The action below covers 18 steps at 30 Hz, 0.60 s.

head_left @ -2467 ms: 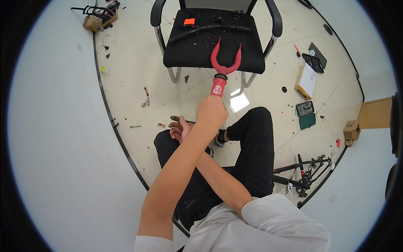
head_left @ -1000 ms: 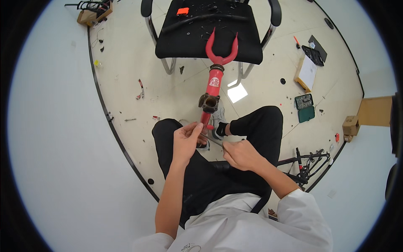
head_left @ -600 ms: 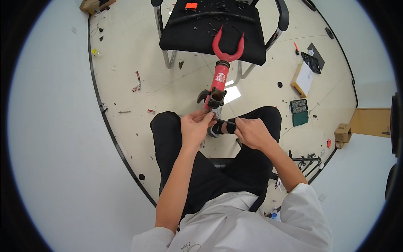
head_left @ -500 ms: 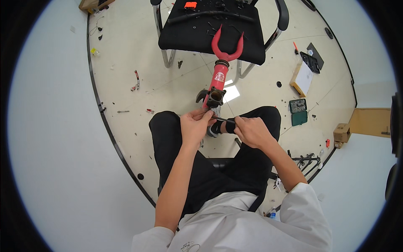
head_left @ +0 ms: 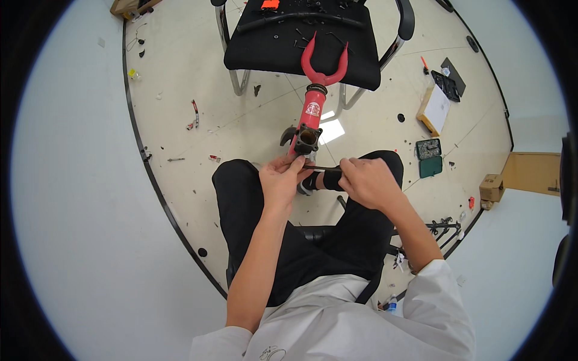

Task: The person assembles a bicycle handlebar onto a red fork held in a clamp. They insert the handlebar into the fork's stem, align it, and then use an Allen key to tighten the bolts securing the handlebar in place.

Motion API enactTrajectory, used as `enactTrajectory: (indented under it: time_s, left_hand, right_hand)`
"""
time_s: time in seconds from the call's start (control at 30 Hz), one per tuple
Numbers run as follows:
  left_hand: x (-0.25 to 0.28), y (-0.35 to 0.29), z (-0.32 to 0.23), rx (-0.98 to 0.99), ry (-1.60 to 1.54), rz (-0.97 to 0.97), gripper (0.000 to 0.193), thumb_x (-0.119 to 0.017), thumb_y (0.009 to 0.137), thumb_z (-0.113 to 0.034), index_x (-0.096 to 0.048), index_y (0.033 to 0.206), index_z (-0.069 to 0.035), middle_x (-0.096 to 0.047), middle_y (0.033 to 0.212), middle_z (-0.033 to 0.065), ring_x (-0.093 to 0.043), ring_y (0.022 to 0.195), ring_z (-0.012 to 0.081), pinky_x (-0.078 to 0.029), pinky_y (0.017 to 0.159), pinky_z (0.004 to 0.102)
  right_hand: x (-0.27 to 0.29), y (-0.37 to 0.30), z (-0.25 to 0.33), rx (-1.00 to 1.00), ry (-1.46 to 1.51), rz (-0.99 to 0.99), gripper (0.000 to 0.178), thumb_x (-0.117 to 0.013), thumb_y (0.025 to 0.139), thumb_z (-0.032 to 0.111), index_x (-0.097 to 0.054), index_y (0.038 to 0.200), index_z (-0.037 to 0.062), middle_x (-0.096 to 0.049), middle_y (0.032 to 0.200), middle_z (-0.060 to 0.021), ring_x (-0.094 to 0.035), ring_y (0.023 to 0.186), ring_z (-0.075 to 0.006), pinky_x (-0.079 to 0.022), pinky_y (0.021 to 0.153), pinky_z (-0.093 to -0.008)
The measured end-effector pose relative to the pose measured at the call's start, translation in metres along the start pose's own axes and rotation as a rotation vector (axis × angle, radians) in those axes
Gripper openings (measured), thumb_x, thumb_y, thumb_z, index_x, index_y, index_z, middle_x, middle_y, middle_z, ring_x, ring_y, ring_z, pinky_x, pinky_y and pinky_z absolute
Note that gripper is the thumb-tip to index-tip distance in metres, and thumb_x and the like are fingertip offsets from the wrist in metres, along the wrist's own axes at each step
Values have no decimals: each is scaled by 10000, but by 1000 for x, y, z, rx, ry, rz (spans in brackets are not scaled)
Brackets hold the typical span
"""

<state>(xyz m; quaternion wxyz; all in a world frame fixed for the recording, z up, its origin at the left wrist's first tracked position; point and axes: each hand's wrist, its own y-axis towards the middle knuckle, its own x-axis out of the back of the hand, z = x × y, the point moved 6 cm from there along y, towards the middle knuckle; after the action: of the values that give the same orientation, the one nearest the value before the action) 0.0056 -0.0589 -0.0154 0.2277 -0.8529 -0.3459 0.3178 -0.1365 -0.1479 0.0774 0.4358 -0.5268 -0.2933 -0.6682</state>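
In front of my knees stands a red bicycle fork (head_left: pixel 312 109), its two prongs pointing away toward the chair. A black open clamp (head_left: pixel 307 138) with bolt lugs sits at its near end. My right hand (head_left: pixel 368 182) is closed around one end of a thin dark rod-shaped tool (head_left: pixel 323 169). The tool runs sideways to my left hand (head_left: pixel 280 179), just below the clamp. My left fingers are pinched together at the tool's far tip; what they grip there is hidden. A dark curved part (head_left: pixel 288 136) sticks out left of the clamp.
A black chair (head_left: pixel 259 51) ahead carries a black bar (head_left: pixel 301 20), an orange piece (head_left: pixel 270 4) and small bolts. Rightward on the floor lie a green case (head_left: pixel 430 167), a white-topped board (head_left: pixel 435 111) and a black toolbox (head_left: pixel 446 86). Cardboard boxes (head_left: pixel 492 187) stand farther right.
My right hand has turned and shifted slightly, and the tool now lies more level. My left hand stays at the clamp. The whole view has shifted a little.
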Motion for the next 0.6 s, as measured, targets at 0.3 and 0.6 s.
enactTrajectory:
  time_s: [0.3,0.6]
  left_hand:
    - [1,1,11,18,-209,34,159,-665,928,-6,-634,1043,100,-705,993,168,-724,890,238,-623,810,320]
    - [-1,0,7,50,-156,38,177,-669,934,-44,-649,1053,86,-708,1017,161,-714,887,224,-602,792,318]
  right_hand:
    - [26,28,7,81,-129,120,242,-645,824,222,-542,742,19,-611,655,-136,-635,599,-337,-493,548,-434]
    - [32,35,13,100,-142,116,235,-649,820,213,-557,743,10,-614,655,-134,-636,605,-335,-493,563,-429]
